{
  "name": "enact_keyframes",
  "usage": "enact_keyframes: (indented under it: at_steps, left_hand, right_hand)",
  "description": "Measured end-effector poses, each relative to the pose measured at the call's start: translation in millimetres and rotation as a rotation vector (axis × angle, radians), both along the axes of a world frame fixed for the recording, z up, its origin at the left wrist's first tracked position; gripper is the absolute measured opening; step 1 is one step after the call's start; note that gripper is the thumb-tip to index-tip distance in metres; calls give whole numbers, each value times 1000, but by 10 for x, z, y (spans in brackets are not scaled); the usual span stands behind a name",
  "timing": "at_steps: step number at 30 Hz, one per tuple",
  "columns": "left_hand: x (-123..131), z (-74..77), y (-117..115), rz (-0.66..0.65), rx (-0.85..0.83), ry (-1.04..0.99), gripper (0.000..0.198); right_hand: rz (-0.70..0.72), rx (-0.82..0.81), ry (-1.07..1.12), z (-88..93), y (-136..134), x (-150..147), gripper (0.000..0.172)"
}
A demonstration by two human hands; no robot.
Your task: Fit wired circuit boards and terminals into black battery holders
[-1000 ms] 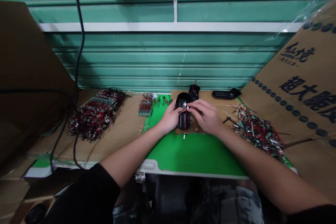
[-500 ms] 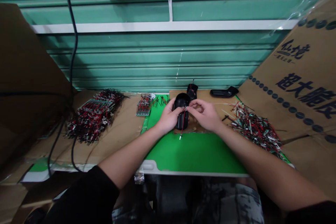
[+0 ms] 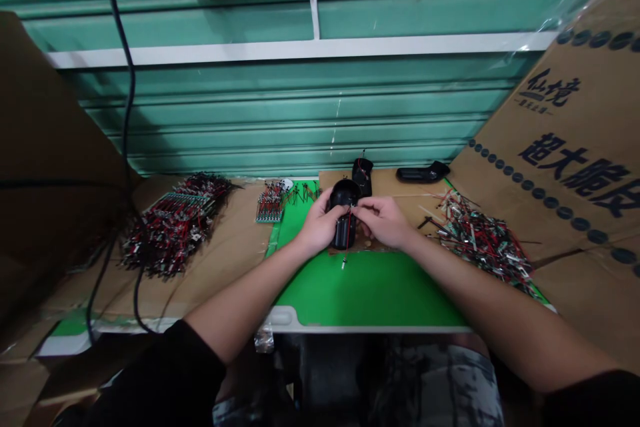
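My left hand (image 3: 321, 225) is closed around a black plastic housing (image 3: 344, 237), its round hollow end pointing away from me and its thumb pressed over the middle. My right hand (image 3: 384, 221) pinches the upper end of a thin red wire (image 3: 349, 229) at the housing's middle. From there the wire runs down over the housing, and a small pale tip (image 3: 343, 264) dangles past its near end. What exactly lies between the right fingertips is too small to make out. Just beyond the hands rests another black housing (image 3: 363, 175) with red wire on it.
A black handle-shaped shell (image 3: 423, 173) lies at the back right. Wired parts are heaped on the right (image 3: 485, 243) and on the left (image 3: 170, 230); a smaller wired board cluster (image 3: 270, 203) sits left of my hands. Cardboard walls flank the green board (image 3: 375, 293). Black cables (image 3: 131, 93) hang at left.
The view has shifted slightly, so everything sits a little further left. My right fingers have moved slightly at the wire's upper end; my left hand keeps its grip on the housing.
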State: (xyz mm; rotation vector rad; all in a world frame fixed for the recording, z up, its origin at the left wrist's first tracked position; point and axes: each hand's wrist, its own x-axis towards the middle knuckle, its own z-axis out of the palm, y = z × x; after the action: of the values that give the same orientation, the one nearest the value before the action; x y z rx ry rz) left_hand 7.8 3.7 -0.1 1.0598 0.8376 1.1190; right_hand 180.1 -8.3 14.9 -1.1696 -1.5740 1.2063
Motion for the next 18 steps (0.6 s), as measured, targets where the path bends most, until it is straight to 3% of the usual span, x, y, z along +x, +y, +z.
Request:
enact_keyframes:
  at_steps: [18]
  left_hand:
    - [5, 8, 33, 45, 69, 19, 42]
  right_hand:
    - [-15, -46, 76, -26, 12, -29, 41]
